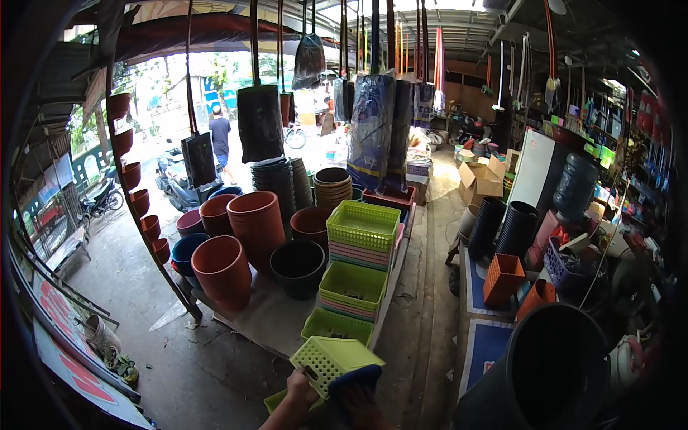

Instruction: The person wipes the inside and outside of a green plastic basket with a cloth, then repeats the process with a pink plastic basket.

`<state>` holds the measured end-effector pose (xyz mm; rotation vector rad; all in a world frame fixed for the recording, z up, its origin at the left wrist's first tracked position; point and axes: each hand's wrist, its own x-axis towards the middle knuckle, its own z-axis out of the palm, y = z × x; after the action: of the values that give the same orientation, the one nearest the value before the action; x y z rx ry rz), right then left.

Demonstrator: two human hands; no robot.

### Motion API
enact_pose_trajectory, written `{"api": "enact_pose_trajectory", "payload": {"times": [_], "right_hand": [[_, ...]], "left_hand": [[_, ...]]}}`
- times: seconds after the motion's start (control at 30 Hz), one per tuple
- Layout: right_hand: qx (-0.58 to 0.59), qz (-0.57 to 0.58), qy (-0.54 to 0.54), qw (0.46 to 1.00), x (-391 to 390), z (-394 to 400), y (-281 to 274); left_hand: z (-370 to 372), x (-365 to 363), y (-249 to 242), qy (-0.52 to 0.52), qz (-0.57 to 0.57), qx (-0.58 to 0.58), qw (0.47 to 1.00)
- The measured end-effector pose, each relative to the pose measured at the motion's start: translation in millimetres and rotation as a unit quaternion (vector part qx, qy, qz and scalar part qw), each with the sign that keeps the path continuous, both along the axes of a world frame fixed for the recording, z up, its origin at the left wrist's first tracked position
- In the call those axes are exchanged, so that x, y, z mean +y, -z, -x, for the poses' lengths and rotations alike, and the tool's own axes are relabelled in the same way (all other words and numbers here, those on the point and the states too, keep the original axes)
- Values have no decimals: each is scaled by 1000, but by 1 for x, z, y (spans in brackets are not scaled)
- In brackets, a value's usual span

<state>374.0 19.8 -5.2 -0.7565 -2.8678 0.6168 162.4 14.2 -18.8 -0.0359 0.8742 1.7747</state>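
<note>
My left hand (301, 390) grips a light-green plastic basket (320, 362) with round holes in its end, fingers closed at the handle opening. The basket is tilted over the near end of the low table. Against its right side my right hand (360, 407), dark and partly hidden, holds a dark blue cloth (355, 376). Another green basket (276, 401) shows below the held one. Just beyond stands a green basket (337, 326), then a stack of green and pink baskets (351, 287) and a taller stack (363, 222).
Terracotta pots (222, 272) and a black pot (297, 269) crowd the table's left side. Packaged goods (370, 132) hang overhead. At right stand a large dark bin (552, 373), an orange basket (504, 278) and a cardboard box (481, 180). A person (220, 136) is outside near a motorcycle (175, 179).
</note>
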Motion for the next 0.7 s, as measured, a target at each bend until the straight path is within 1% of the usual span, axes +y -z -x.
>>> {"api": "enact_pose_trajectory", "payload": {"times": [0.03, 0.07, 0.1, 0.13, 0.17, 0.2, 0.23, 0.27, 0.3, 0.33, 0.37, 0.4, 0.43, 0.47, 0.5, 0.53, 0.57, 0.6, 0.63, 0.67, 0.7], "right_hand": [[0, 3, 5, 1000, 1, -3, 1], [81, -16, 43, 996, 5, -4, 2], [161, -36, 82, 983, 11, -3, 3], [239, -57, 122, 962, 19, -2, 4], [315, -79, 163, 932, 27, -2, 5], [387, -102, 202, 894, 35, -4, 6], [386, -104, 211, 892, 44, -9, 8], [411, -95, 267, 866, 54, -15, 8], [435, -86, 321, 837, 62, -22, 7], [434, -87, 327, 835, 71, -28, -2], [501, -27, 364, 785, 81, -35, -11], [562, 34, 395, 726, 88, -44, -15], [562, 32, 398, 724, 99, -57, -2], [613, 256, 379, 644, 113, -72, 18], [628, 464, 338, 525, 122, -86, 31], [630, 461, 341, 524, 125, -100, 26], [529, 484, 373, 590, 129, -113, 20], [418, 500, 398, 646, 131, -120, 14], [418, 470, 398, 668, 135, -120, 17], [418, 470, 400, 667, 138, -120, 17], [377, 467, 415, 684, 143, -120, 14]], "left_hand": [[-1, -2, 0, 67, 3, -44, 997], [-3, -3, 12, 72, 5, -44, 996], [-8, -5, 32, 107, 0, -37, 994], [-14, -5, 35, 143, -5, -31, 989], [-22, -7, 39, 163, 22, -9, 986], [-25, -7, 40, 172, 24, -8, 985], [-28, -9, 44, 190, 4, -47, 981], [-31, -11, 49, 207, -15, -86, 974], [-24, -10, 73, 234, -27, -114, 965], [-26, -10, 60, 240, -24, -115, 964], [-27, -11, 46, 248, 2, -101, 963], [-30, -12, 18, 256, 27, -87, 962], [-35, -13, -15, 255, 31, -62, 964], [-32, -13, -11, 259, 32, -61, 963], [-26, -13, -5, 245, 53, 2, 968], [-22, -13, -6, 230, 73, 65, 968], [-18, -13, -8, 256, 74, 155, 951], [-21, -15, -21, 260, 73, 154, 950], [-26, -19, -39, 251, 86, 223, 938], [-30, -23, -57, 239, 99, 290, 921], [-32, -25, -72, 267, 140, 320, 898]]}}
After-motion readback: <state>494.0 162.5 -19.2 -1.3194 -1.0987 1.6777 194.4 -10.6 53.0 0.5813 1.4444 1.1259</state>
